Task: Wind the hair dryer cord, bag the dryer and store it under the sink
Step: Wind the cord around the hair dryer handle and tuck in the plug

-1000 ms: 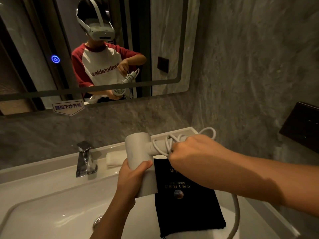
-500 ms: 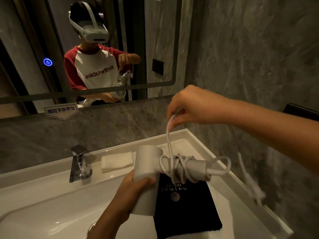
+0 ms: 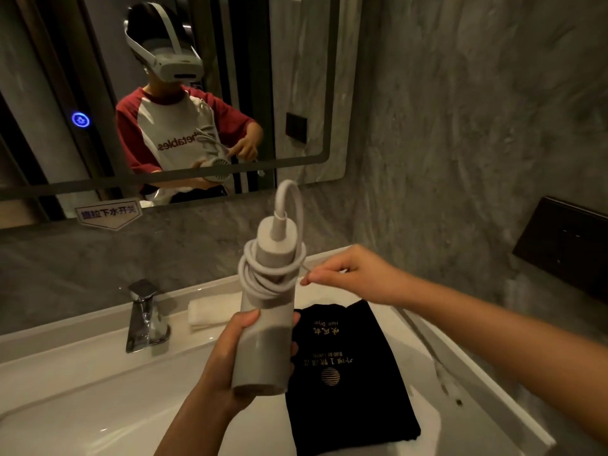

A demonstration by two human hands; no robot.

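Note:
My left hand [image 3: 237, 353] grips the barrel of the white hair dryer [image 3: 266, 340], whose handle points up and away from me. Several loops of the white cord [image 3: 263, 274] are wound around the handle, and the cord arches out of the handle's end. To the right of the handle, my right hand [image 3: 355, 273] pinches the cord between thumb and fingers. The rest of the cord trails down along the right wall, blurred. A black drawstring bag [image 3: 348, 383] with gold print lies flat on the counter, just right of the dryer.
A white sink basin [image 3: 82, 409] with a chrome faucet [image 3: 144, 317] sits to the left. A folded white cloth [image 3: 210, 311] lies behind the dryer. The mirror [image 3: 164, 93] reflects me. A dark wall panel [image 3: 566, 245] is mounted on the right.
My left hand has tilted the dryer so its handle now points up. My right hand came down from above with the cord and now sits beside the handle.

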